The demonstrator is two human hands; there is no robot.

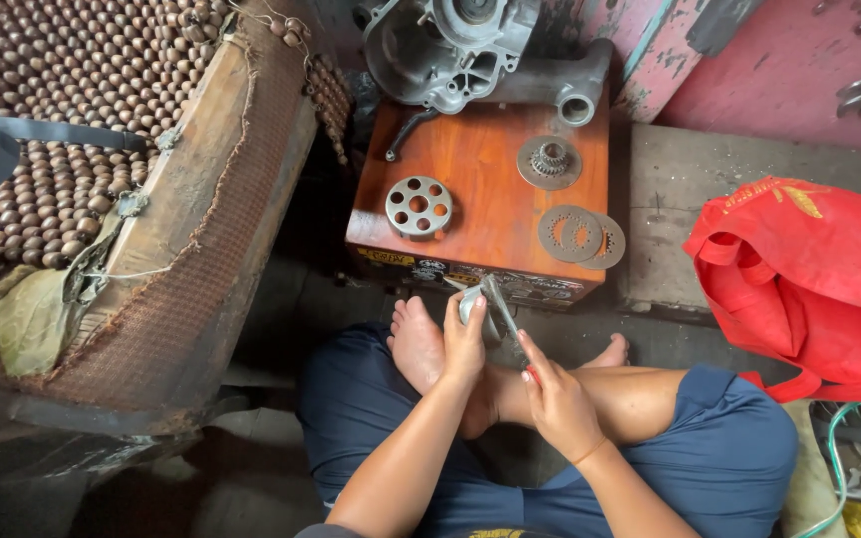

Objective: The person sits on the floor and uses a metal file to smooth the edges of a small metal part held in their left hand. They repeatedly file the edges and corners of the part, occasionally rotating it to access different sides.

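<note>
Seat cushion (102,149), beaded and torn along its edge, fills the upper left of my view. Red cloth bag (809,279) slumps at the right on a concrete step. Between them stands an orange wooden box (480,199), its top serving as a bench. Grey cast engine casing (470,50) rests at the box's far edge. On the box top I note a round hub with a ring of holes (419,207) at the left, a small toothed gear on a disc (550,160) toward the right, and two flat toothed plates (580,236) overlapping near the front right corner. Below the box, over my crossed legs, my left hand (463,339) is closed round a thin metal plate (498,304), holding it on edge. My right hand (560,399) pinches a slim tool with a red end (528,371) against that plate.
</note>
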